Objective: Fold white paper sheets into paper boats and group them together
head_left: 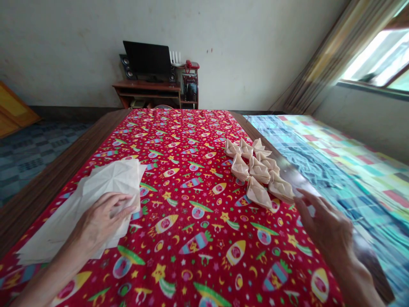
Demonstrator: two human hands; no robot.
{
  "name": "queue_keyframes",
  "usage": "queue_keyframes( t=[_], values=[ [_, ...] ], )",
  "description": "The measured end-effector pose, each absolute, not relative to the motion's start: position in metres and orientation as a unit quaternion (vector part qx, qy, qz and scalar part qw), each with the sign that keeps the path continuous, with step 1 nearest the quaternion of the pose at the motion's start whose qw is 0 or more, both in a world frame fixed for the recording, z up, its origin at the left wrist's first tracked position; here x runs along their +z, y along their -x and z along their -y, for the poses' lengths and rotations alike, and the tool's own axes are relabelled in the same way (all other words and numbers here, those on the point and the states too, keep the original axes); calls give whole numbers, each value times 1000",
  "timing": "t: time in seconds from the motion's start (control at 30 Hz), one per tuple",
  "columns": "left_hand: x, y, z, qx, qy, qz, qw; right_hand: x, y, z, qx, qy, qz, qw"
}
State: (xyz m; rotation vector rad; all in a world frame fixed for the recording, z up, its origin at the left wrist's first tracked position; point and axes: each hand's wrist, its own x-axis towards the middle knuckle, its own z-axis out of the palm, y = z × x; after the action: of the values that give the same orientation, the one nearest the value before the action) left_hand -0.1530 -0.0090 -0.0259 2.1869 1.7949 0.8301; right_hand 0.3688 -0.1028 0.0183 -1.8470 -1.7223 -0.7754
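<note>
Your left grip [101,221] rests on a creased sheet of white paper [110,187], fingers slightly curled and not pinching anything. The sheet lies on the red rocket-print cloth [191,238] covering the wooden bench [54,192]. Your right grip [326,226] is open, fingers spread, its fingertips just beside a tight cluster of folded tan paper boats [255,170] on the cloth's right side. Beyond the bench's right edge lies a patchwork bedcover [335,170].
</note>
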Motion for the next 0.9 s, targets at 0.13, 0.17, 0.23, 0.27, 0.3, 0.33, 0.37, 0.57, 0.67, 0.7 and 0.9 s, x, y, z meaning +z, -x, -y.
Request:
queue_keyframes(
  t=[0.13, 0.17, 0.23, 0.27, 0.3, 0.33, 0.37, 0.57, 0.67, 0.7, 0.9],
  values=[
    [-24, 153, 9, 280, -740, -601, 110, 27, -362, 108, -290, 658, 633, 287],
    [-22, 152, 9, 280, -743, -598, 107, 31, -357, 109, -287, 648, 642, 295],
    [-18, 148, 10, 280, -749, -593, 96, 39, -339, 112, -272, 611, 671, 321],
    [-16, 146, 10, 282, -751, -590, 90, 42, -326, 113, -248, 584, 698, 332],
    [-15, 144, 10, 284, -751, -590, 89, 44, -312, 114, -215, 558, 725, 342],
    [-13, 142, 9, 286, -748, -592, 92, 44, -296, 114, -164, 543, 750, 340],
    [-13, 140, 9, 287, -743, -597, 98, 42, -280, 115, -108, 521, 782, 324],
    [-5, 143, 4, 279, -707, -631, 157, 19, -209, 112, 68, 394, 896, 193],
    [3, 143, 5, 285, -714, -621, 153, 12, -196, 103, 86, 382, 905, 165],
    [6, 141, 6, 289, -725, -607, 150, 10, -194, 99, 92, 384, 905, 160],
    [15, 132, 11, 276, -766, -566, 131, 0, -183, 84, 106, 409, 891, 165]
  ],
)
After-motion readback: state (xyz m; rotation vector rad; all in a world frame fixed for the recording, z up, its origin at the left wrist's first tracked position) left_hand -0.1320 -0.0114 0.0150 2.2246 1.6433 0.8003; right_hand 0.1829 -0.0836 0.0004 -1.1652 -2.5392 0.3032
